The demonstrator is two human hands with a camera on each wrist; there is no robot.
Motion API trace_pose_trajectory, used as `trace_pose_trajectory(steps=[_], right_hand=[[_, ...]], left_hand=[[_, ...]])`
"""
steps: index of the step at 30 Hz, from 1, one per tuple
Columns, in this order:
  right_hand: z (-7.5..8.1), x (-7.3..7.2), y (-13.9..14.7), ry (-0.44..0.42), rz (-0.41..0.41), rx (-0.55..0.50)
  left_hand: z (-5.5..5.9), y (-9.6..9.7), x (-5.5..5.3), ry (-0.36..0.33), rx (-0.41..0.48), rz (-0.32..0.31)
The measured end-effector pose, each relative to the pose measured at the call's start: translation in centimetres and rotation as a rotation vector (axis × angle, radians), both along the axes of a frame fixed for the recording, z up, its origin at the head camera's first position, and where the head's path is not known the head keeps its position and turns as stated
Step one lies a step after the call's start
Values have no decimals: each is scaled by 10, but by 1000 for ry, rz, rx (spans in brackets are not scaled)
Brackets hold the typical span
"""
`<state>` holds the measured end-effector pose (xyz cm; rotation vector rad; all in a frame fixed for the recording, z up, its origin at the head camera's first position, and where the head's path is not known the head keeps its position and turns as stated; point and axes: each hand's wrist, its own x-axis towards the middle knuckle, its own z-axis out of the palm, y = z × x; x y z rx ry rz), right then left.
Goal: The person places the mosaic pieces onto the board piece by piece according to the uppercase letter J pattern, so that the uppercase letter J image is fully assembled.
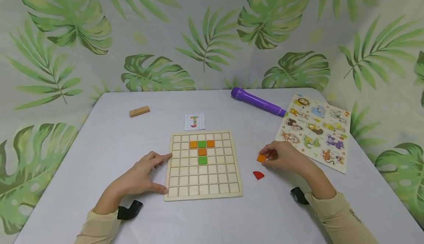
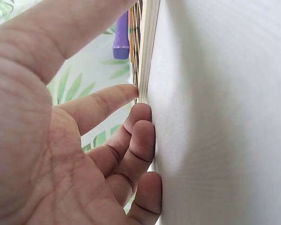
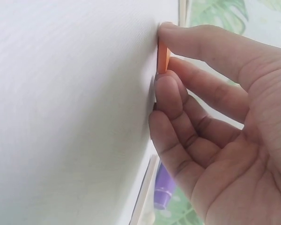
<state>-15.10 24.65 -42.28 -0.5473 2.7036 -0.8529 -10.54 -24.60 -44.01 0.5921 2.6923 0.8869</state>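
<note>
My right hand (image 1: 281,157) pinches an orange square tile (image 1: 261,158) between thumb and fingers, low over the white tabletop. In the right wrist view the orange tile (image 3: 163,56) stands edge-on at the thumb tip. Just below that hand a red quarter-round tile (image 1: 258,175) lies on the cloth. My left hand (image 1: 140,174) touches the left edge of a wooden grid board (image 1: 212,188) with index fingertip and thumb, fingers spread. In the left wrist view the board's edge (image 2: 149,42) meets the index finger. Orange and green tiles (image 1: 202,151) sit in the grid in a T shape.
Behind the board lies a small pattern card (image 1: 194,121) with a coloured hook shape. A wooden block (image 1: 139,111) is at the back left. The purple microphone (image 1: 258,102) lies at the back, its end against an animal puzzle board (image 1: 314,130) on the right.
</note>
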Motion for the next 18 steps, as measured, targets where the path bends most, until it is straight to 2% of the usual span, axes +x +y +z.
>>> trace_pose_trajectory(steps=[8,18], right_hand=[[0,-3,-8,1,26,-32],[7,-7,-27,52,86,-47]], left_hand=[[2,1,0,1,24,-11],[2,1,2,16,25,-5]])
